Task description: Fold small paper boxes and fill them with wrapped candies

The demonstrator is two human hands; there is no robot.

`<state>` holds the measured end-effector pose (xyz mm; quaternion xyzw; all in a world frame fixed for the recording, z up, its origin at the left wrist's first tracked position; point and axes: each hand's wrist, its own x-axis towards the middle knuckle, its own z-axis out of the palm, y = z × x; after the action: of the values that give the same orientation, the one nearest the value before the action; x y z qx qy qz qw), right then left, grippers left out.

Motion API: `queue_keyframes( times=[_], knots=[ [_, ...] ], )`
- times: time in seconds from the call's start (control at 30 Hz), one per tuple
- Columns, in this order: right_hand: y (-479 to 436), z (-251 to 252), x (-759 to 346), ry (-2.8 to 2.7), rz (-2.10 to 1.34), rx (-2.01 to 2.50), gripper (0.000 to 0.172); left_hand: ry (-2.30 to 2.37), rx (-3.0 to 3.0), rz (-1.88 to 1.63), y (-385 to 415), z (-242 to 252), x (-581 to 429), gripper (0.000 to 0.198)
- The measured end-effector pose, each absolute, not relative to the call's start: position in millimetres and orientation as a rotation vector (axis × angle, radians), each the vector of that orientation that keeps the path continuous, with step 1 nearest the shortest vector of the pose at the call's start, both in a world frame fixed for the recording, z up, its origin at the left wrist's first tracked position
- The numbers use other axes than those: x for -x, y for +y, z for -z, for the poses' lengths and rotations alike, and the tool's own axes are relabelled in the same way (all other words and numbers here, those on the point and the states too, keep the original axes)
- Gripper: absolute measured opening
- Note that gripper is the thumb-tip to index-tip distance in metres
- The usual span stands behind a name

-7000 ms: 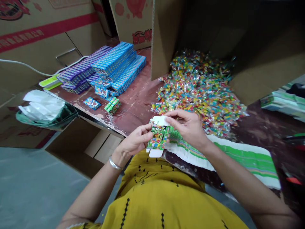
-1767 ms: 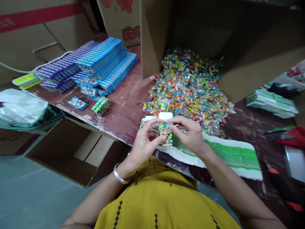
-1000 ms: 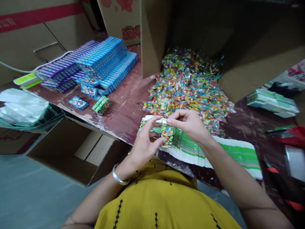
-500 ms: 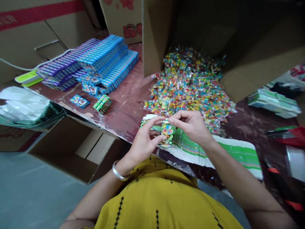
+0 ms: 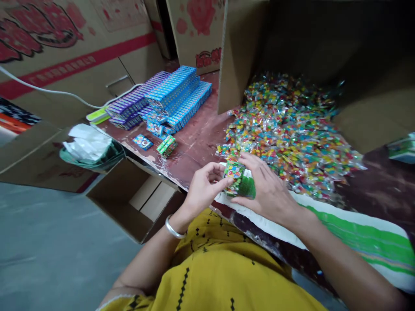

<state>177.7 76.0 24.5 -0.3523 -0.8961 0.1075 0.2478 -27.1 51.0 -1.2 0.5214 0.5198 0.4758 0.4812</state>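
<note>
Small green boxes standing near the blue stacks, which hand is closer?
Left. The left hand, holding a patterned box, is right of the small green boxes and nearer the body; the right hand is farther right.

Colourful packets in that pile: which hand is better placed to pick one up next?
Probably the right hand: it is spread open and lies closer to the colourful packets. The left hand has its grip on the green box.

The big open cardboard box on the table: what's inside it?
A heap of clear packets with colourful pieces, spread from the box onto the table. The packets underneath are covered, and the right hand hides part of the near edge.
</note>
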Motion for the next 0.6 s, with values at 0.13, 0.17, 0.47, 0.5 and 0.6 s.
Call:
queue_keyframes(
  times=[0.13, 0.17, 0.47, 0.5, 0.6],
  knots=[
    [76.6, -25.7, -186.3, -2.418, -0.307, 1.084, 0.094, 2.039, -1.707, -1.137, 71.2, -0.3, 92.1, 0.024],
    [76.2, -24.9, -190.4, -2.401, -0.291, 1.118, 0.088, 2.228, -1.8, -1.08, 79.3, 1.4, 110.1, 0.022],
    [68.5, -8.4, -219.5, -2.343, -0.305, 1.311, 0.064, 2.575, -1.697, -0.676, 136.5, 40.2, 179.7, 0.024],
    [69.4, -8.4, -220.4, -2.336, -0.309, 1.313, 0.061, 2.581, -1.692, -0.723, 135.7, 41.2, 178.1, 0.03],
    [78.2, -9.1, -216.5, -2.335, -0.34, 1.293, 0.044, 2.482, -1.843, -0.98, 123.4, 38.1, 165.0, 0.05]
  ],
)
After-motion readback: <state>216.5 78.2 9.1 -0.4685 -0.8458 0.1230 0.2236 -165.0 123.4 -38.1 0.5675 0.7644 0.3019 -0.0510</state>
